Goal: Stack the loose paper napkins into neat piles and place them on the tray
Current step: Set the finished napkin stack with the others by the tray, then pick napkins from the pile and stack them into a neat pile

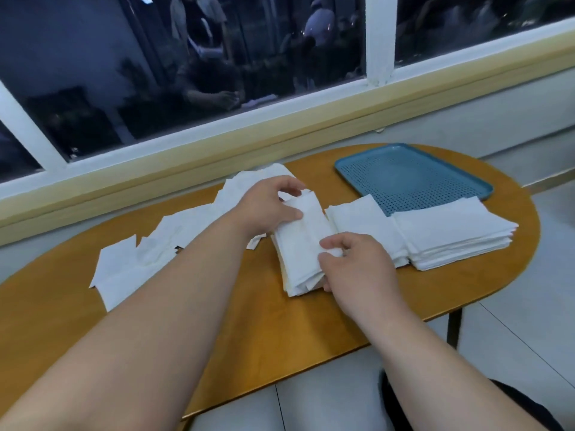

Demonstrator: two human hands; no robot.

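A stack of white paper napkins (300, 247) lies in the middle of the wooden table (217, 353). My left hand (267, 206) pinches its far end, and my right hand (357, 265) grips its near right edge. Loose napkins (133, 265) lie scattered to the left and behind the hands. Two neat piles sit to the right, one (357, 222) beside the held stack and a larger one (454, 234) further right. The blue perforated tray (413, 178) stands at the back right with nothing on it; the piles overlap its front edge.
A windowsill and a window frame (280, 135) run along the far edge of the table. The table's rounded right end (529, 231) borders a tiled floor (529, 337). A black table leg (454, 328) shows below the right side.
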